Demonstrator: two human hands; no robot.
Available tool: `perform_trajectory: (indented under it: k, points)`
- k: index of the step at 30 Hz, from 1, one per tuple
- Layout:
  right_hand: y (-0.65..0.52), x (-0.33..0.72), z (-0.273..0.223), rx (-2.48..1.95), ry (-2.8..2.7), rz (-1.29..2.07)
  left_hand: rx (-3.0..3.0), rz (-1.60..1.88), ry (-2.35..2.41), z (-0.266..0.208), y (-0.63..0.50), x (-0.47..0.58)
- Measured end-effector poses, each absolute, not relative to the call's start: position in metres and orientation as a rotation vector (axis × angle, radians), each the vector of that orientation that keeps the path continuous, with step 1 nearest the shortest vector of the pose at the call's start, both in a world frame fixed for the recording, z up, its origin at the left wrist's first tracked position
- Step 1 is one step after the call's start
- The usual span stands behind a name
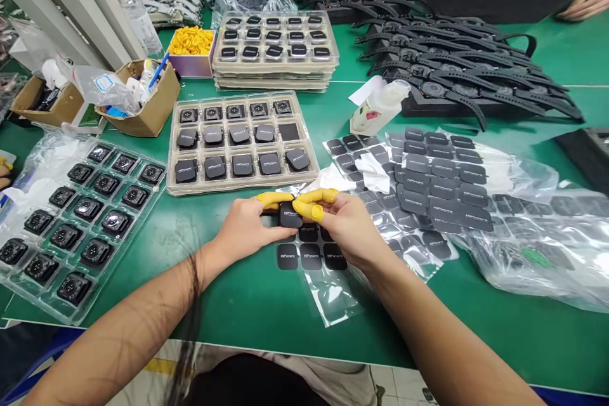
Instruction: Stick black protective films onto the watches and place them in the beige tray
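Note:
A black square smartwatch body [289, 217] with a "HiFuture" film on its face is between my hands at the middle. My left hand [243, 223] grips it by the sides. My right hand [353, 223] is closed at its right edge, with yellow finger cots on the fingertips of both hands. Beneath lies a clear sheet of black printed films [311, 257], partly hidden by the right hand. Just beyond, a plastic tray [238, 189] holds watch bodies: back row sensor side up, the two nearer rows film side up. One middle-row cell at the right shows its dark bottom.
At left lies a clear tray [121, 254] of watch bodies. Stacked trays [276, 79], yellow finger cots [191, 41] and a cardboard box [143, 119] stand behind. More film sheets [440, 187], a white bottle [378, 108] and strapped watches [457, 70] fill the right. Other people's hands show beyond.

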State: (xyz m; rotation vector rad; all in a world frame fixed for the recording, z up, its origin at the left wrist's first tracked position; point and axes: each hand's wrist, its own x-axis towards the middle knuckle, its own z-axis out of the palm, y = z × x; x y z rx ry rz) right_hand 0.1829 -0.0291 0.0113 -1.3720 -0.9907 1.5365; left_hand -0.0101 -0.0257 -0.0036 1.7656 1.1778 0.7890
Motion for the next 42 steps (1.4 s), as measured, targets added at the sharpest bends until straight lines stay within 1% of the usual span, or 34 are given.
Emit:
perform_trajectory:
  k: [15, 27, 42]
  points:
    - [-0.028, 0.1835, 0.0097, -1.352, -1.068, 1.521, 1.796, 0.784, 1.188, -0.0037, -0.0255, -0.0103]
    - [-0.0288, 0.186, 0.0102, -1.35, -1.029, 1.564, 1.77, 0.778, 1.19, -0.0019, -0.0262, -0.0097]
    - [-0.0287, 0.1826, 0.0114, -1.357, -1.0, 1.528, 1.823, 0.754, 1.22, -0.0028, -0.0263, -0.0109]
